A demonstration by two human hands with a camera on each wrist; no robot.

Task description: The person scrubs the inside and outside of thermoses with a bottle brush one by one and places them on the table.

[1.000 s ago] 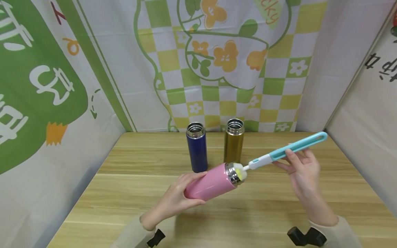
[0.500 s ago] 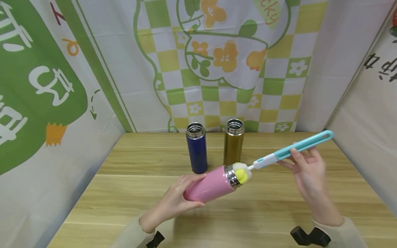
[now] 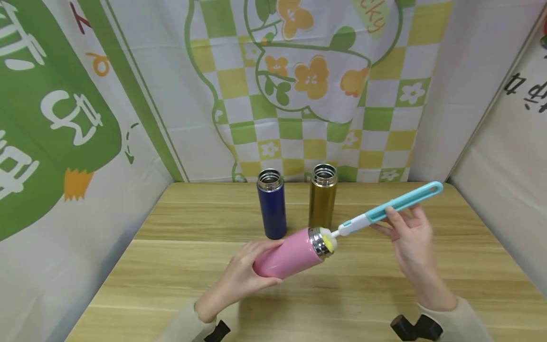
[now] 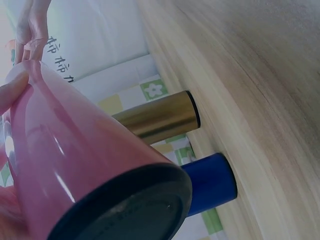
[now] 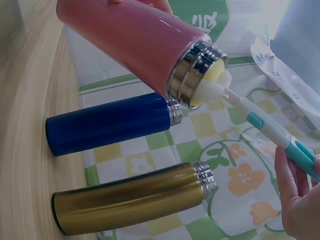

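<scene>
Between thumb and fingers of the left hand (image 3: 239, 273), curled round the lower body — holding a pink bottle (image 3: 290, 256) raised off the table (image 3: 192, 266), tilted, with its metal neck (image 3: 318, 242) pointing up and across toward the right hand (image 3: 412, 242). Opposite, in a narrow pinch of right thumb and fingers, holding a brush (image 3: 376, 214) by its aqua handle (image 3: 419, 192), with the looped end (image 3: 435, 186) sticking out past that grip and the white shaft (image 3: 354, 224) sloping down toward the neck. Between both grips, with a yellow and white sponge (image 5: 215, 72) seated partly inside the neck, partly bulging out. Just beyond the left grip, on to a blue bottle (image 3: 272, 211), upright and uncapped. Beyond the pink bottle's neck, on to a gold bottle (image 3: 322, 204), likewise upright and uncapped — near the blue one but apart. Behind both, up to a checked cloth (image 3: 299, 133). Back from each grip, down to pale sleeves (image 3: 463, 325) and black wrist devices (image 3: 416, 327).
</scene>
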